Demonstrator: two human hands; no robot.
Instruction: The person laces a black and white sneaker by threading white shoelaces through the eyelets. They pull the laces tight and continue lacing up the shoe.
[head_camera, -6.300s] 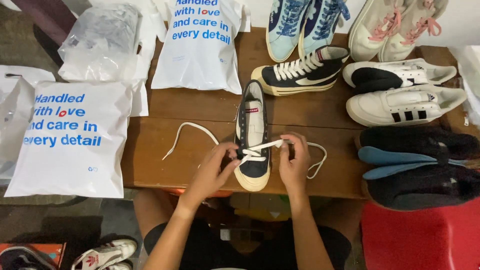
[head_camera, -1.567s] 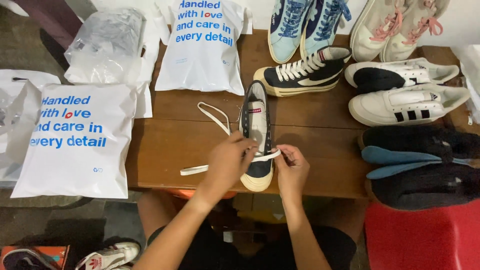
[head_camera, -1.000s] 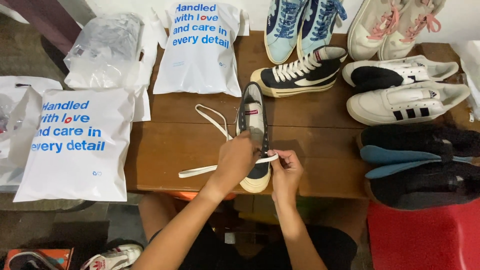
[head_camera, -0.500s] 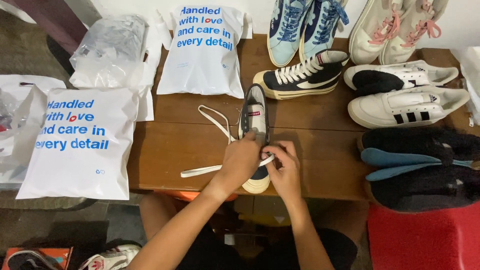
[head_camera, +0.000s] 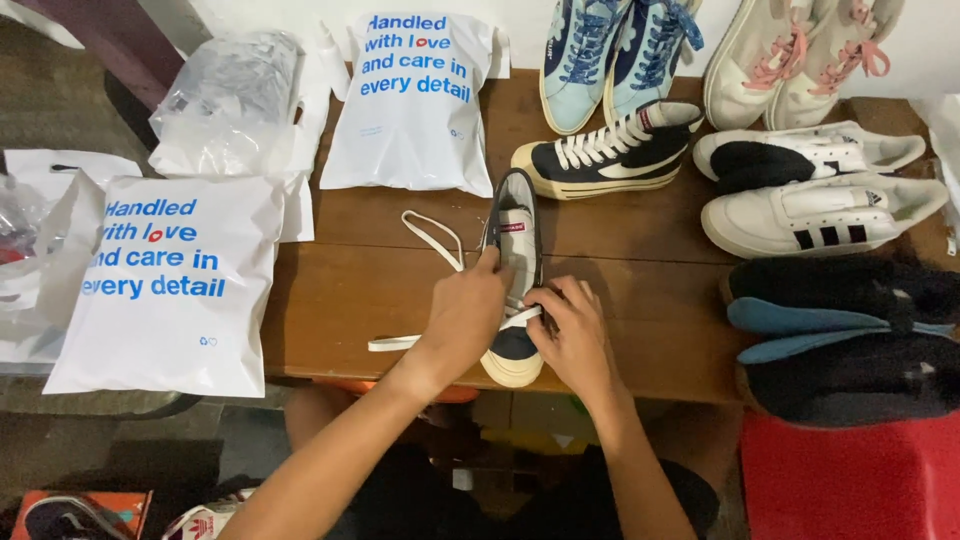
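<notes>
Landmark: dark canvas sneaker (head_camera: 512, 240) with a cream toe cap, lying on the wooden table (head_camera: 340, 300), toe toward the person at the table's near edge.

Left hand (head_camera: 462, 318) lies against the sneaker's left flank, fingers curled over its upper near the eyelets; it grips the shoe body. Whether it also pinches the lace cannot be told.

Right hand (head_camera: 572, 335) is at the sneaker's right flank near the toe, fingers bent and closed on the white shoelace (head_camera: 425, 240) where it crosses the vamp.

The lace runs left of the sneaker: one loop lies behind the left hand, one flat end trails out to the left along the table edge.

Behind the sneaker: a navy high-top (head_camera: 610, 150) with white laces on its side, and a white printed mailer bag (head_camera: 410, 105) to the rear left. A second printed mailer bag (head_camera: 175, 290) sits well left of the sneaker, overhanging the table. Right of the sneaker: white low-tops with black stripes (head_camera: 815, 210), and nearer, dark slippers (head_camera: 850, 330) with blue lining.
</notes>
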